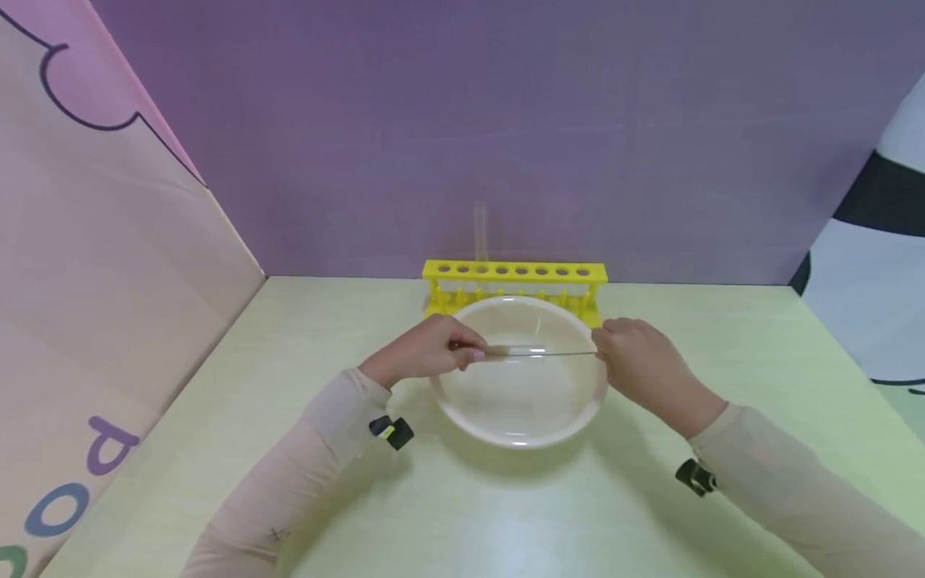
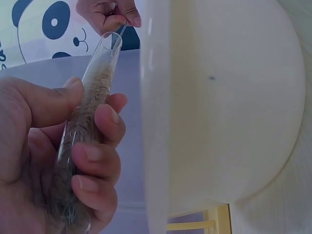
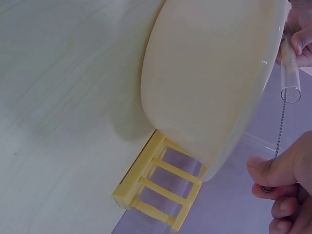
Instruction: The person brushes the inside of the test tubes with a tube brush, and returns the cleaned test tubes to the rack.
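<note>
My left hand (image 2: 92, 141) curls its fingers and thumb round a clear glass test tube (image 2: 103, 58). Inside the tube sit the brownish bristles of a test tube brush (image 2: 87, 109). The brush's twisted wire handle (image 3: 281, 127) comes out of the tube's open mouth. My right hand (image 3: 278, 180) pinches the end of that wire between thumb and fingers. In the head view, both the left hand (image 1: 437, 349) and the right hand (image 1: 639, 361) are over a round white basin (image 1: 519, 441), one at each side, with tube and wire held level between them.
Behind the basin stands a yellow test tube rack (image 1: 513, 271), partly hidden by it. Another clear test tube (image 1: 480, 229) is upright in the rack. A purple wall (image 1: 462, 128) rises at the table's (image 1: 347, 305) back edge, with printed panels on both sides.
</note>
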`<state>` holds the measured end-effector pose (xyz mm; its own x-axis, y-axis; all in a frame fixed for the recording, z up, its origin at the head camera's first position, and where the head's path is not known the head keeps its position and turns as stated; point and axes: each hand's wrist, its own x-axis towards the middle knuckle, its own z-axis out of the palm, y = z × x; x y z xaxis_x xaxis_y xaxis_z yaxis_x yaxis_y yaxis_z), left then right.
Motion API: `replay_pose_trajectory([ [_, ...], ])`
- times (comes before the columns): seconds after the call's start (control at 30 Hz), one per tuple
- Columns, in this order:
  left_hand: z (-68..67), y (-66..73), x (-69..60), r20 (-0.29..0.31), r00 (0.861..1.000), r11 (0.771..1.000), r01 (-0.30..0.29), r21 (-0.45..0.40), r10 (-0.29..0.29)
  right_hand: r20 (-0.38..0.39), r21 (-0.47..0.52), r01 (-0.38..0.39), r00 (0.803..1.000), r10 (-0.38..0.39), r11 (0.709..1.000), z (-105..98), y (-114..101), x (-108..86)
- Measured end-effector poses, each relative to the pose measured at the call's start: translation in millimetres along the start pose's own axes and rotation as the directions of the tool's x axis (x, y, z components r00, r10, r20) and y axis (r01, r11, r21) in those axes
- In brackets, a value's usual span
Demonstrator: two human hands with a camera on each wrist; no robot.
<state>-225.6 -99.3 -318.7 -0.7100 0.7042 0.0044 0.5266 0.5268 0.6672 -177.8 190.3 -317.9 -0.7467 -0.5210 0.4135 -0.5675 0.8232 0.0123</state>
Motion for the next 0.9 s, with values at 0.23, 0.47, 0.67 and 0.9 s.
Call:
replay_pose_trajectory([
  [0.23, -1.4, -1.5, -1.6, 0.0, 1.0, 1.0, -0.024, 0.009, 0.024, 0.005, 0.001, -0.014, 1.0, 0.014, 1.0, 0.8, 3.2, -3.7],
  [0.47, -2.2, -4.9, -3.9, -0.005, 1.0, 1.0, -0.015, -0.003, 0.015, 0.019, 0.0, -0.017, 1.0, 0.017, 1.0, -1.0, 5.3, -4.4],
  [0.67, -3.4, -5.7, -5.4, -0.005, 1.0, 1.0, -0.013, -0.004, 0.013, 0.013, -0.005, -0.011, 1.0, 0.011, 1.0, -2.0, 7.2, -6.6],
  [0.9, -4.2, -5.0, -7.5, -0.011, 0.999, 0.999, -0.039, -0.008, 0.039, 0.016, -0.017, -0.009, 1.0, 0.009, 1.0, -2.6, 9.7, -8.2],
])
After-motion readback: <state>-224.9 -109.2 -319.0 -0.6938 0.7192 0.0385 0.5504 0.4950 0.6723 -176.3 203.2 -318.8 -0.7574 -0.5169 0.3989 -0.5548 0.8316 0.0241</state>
